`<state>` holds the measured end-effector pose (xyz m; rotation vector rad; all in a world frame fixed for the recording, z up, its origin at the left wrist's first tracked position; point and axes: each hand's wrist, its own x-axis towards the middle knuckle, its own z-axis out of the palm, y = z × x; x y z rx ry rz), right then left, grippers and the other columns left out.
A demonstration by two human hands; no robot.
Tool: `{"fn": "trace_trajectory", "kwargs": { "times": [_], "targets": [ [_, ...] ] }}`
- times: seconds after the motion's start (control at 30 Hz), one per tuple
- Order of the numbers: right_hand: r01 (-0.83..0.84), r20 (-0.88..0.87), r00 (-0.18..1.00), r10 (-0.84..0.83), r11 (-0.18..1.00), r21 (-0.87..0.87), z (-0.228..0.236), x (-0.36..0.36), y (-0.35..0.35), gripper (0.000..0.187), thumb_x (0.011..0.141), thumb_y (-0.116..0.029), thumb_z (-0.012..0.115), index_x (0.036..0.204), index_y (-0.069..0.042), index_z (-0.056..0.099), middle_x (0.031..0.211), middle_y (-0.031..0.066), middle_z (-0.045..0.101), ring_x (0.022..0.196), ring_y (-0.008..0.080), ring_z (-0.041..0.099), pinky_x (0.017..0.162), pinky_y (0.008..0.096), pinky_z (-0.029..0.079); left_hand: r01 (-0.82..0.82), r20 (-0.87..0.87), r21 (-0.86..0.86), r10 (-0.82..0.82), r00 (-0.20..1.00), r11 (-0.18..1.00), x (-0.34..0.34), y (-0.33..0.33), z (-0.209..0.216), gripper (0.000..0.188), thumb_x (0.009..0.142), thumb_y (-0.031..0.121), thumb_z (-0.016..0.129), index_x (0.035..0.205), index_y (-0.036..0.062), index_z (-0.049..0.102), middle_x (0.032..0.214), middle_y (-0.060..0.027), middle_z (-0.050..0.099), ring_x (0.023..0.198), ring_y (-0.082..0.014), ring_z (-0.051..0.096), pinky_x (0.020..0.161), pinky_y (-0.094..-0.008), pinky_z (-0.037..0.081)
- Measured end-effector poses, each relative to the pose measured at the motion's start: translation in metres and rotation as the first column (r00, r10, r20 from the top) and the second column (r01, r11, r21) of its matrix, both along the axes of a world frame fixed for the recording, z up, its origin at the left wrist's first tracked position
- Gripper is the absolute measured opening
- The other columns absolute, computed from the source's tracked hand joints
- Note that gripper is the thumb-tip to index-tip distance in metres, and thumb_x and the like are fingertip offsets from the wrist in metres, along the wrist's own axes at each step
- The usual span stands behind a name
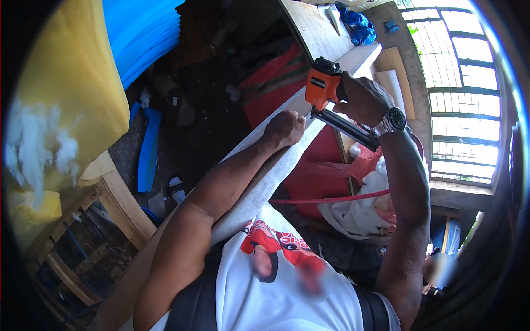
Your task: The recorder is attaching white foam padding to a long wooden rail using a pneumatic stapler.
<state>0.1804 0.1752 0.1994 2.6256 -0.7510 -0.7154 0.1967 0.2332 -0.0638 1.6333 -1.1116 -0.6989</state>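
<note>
My right hand (365,100) is wrapped round the handle of an orange and black staple gun (323,87). The gun's nose meets or hovers just over a long padded piece covered in white fabric (292,160), which runs diagonally from the far right toward my body; whether they touch I cannot tell. Left of the gun, my left hand (284,130) is closed in a fist on the fabric's edge, its fingertips hidden beneath. A red air hose (348,198) crosses below the gun, in front of my white shirt.
Yellow foam (77,83) and blue corrugated sheets (143,38) stand at left, above a bare wooden frame (118,207). A worktable (309,25) with a blue plastic bag (360,25) is far right, beside a barred window (464,94). White and red cloth (359,212) lies at right.
</note>
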Motion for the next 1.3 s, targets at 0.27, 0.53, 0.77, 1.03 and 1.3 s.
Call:
{"fn": "trace_trajectory", "kwargs": {
  "times": [0.27, 0.53, 0.77, 1.03, 1.3],
  "targets": [
    [-0.075, -0.064, 0.995, 0.07, 0.994, -0.077, -0.021, 0.005, 0.003, 0.047, 0.076, -0.019, 0.079, 0.112, -0.002, 0.056, 0.086, 0.0197, 0.071, 0.084, 0.0389, 0.071, 0.074, 0.0477, 0.058, 0.081, -0.096, 0.086, -0.072, 0.993, 0.993, -0.002, -0.001, 0.006, 0.048, 0.103, 0.038, 0.049, 0.091, -0.002, 0.073, 0.082, -0.0229, 0.072, 0.078, -0.0373, 0.073, 0.07, -0.0453, 0.059],
    [-0.058, -0.096, 0.994, 0.052, 0.996, -0.063, -0.017, -0.005, -0.011, 0.046, 0.075, -0.02, 0.079, 0.112, -0.003, 0.058, 0.084, 0.018, 0.07, 0.082, 0.0387, 0.071, 0.072, 0.0484, 0.056, 0.119, 0.173, -0.019, -0.114, 0.978, 0.993, -0.016, -0.011, 0.006, 0.043, 0.103, 0.035, 0.05, 0.093, 0.0002, 0.072, 0.082, -0.0203, 0.07, 0.08, -0.0322, 0.073, 0.071, -0.0457, 0.058],
    [-0.013, -0.07, 0.998, 0.009, 0.999, -0.053, -0.011, -0.018, -0.003, 0.046, 0.077, -0.024, 0.08, 0.112, -0.004, 0.058, 0.083, 0.016, 0.07, 0.081, 0.0358, 0.071, 0.068, 0.0464, 0.055, 0.093, 0.203, -0.047, -0.082, 0.976, 0.995, -0.026, -0.015, 0.002, 0.034, 0.101, 0.031, 0.056, 0.104, -0.0007, 0.066, 0.084, -0.0171, 0.069, 0.083, -0.0314, 0.073, 0.072, -0.0419, 0.059],
    [-0.064, -0.019, 0.998, 0.064, 0.998, -0.001, -0.004, -0.051, -0.005, 0.05, 0.077, -0.03, 0.083, 0.113, -0.005, 0.058, 0.083, 0.0152, 0.07, 0.079, 0.0359, 0.07, 0.069, 0.0486, 0.055, 0.135, -0.013, 0.063, -0.135, 0.991, 0.989, -0.04, -0.019, 0.015, 0.021, 0.097, 0.017, 0.059, 0.101, -0.0027, 0.063, 0.091, -0.0241, 0.065, 0.087, -0.0378, 0.071, 0.088, -0.0484, 0.056],
    [0.005, 0.246, 0.968, -0.057, 0.978, 0.207, 0.027, -0.113, -0.044, 0.042, 0.081, -0.029, 0.08, 0.111, -0.006, 0.061, 0.083, 0.0154, 0.07, 0.077, 0.0354, 0.069, 0.071, 0.044, 0.053, -0.248, 0.016, -0.456, 0.286, 0.958, 0.855, -0.062, -0.055, -0.017, 0.018, 0.1, 0.018, 0.057, 0.101, 0.0, 0.059, 0.087, -0.0261, 0.067, 0.084, -0.0437, 0.068, 0.078, -0.0481, 0.054]
  ]
}}
